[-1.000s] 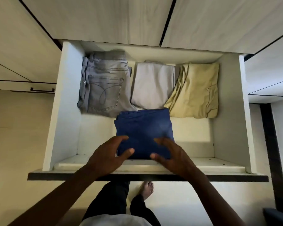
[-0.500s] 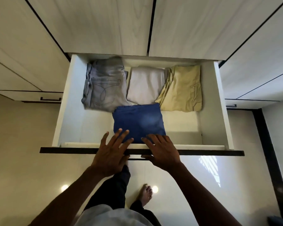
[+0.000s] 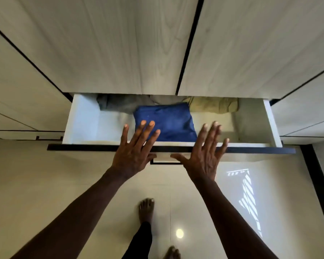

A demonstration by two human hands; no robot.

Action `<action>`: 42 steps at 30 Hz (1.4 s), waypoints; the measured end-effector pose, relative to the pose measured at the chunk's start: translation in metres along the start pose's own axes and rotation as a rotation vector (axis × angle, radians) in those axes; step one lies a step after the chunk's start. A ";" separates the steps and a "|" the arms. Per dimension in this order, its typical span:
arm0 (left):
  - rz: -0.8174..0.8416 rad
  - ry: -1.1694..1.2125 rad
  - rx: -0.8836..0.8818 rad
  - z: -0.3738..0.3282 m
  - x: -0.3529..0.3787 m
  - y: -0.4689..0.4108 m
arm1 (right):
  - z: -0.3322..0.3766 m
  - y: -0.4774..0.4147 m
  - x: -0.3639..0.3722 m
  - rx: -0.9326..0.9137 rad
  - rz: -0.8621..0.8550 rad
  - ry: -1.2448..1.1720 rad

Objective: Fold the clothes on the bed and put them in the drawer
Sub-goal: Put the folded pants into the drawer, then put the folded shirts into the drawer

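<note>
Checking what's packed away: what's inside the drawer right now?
The drawer holds a folded blue garment in front, with strips of a grey garment and a khaki garment behind it. Their rear parts are hidden under the cabinet doors.

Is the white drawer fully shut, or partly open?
Partly open: the white drawer stands out from the pale wooden cabinet, and the folded blue garment inside it shows.

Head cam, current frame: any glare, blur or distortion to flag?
Head view: round glare spot and striped light patch on the floor; right hand fingertips, grey garment and khaki garment at the drawer back are motion-smeared; cabinet doors splay from wide-angle distortion; blue garment is sharper.
</note>
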State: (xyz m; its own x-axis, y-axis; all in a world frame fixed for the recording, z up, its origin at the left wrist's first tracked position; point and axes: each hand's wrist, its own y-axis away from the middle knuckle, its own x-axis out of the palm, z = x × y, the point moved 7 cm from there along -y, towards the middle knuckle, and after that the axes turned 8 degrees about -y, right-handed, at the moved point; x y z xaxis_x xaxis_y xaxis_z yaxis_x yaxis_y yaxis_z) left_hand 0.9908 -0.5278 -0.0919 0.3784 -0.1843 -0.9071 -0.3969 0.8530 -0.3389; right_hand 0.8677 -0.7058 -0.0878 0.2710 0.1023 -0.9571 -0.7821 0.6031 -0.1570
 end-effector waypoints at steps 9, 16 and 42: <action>-0.234 -0.177 0.184 0.059 0.048 -0.092 | -0.011 -0.116 0.040 0.669 -0.099 -0.485; -0.051 -0.085 0.087 0.074 0.073 -0.079 | -0.015 -0.155 0.074 0.695 -0.103 -0.768; 0.777 0.082 -0.054 -0.104 0.314 -0.057 | -0.064 -0.115 0.163 0.318 -0.091 -0.717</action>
State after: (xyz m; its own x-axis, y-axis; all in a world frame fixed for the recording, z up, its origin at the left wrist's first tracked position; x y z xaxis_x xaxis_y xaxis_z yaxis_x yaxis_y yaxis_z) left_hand 1.0453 -0.6849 -0.3835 -0.0865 0.4187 -0.9040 -0.5636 0.7277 0.3910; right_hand 0.9656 -0.8091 -0.2416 0.7065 0.4616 -0.5364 -0.5708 0.8198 -0.0463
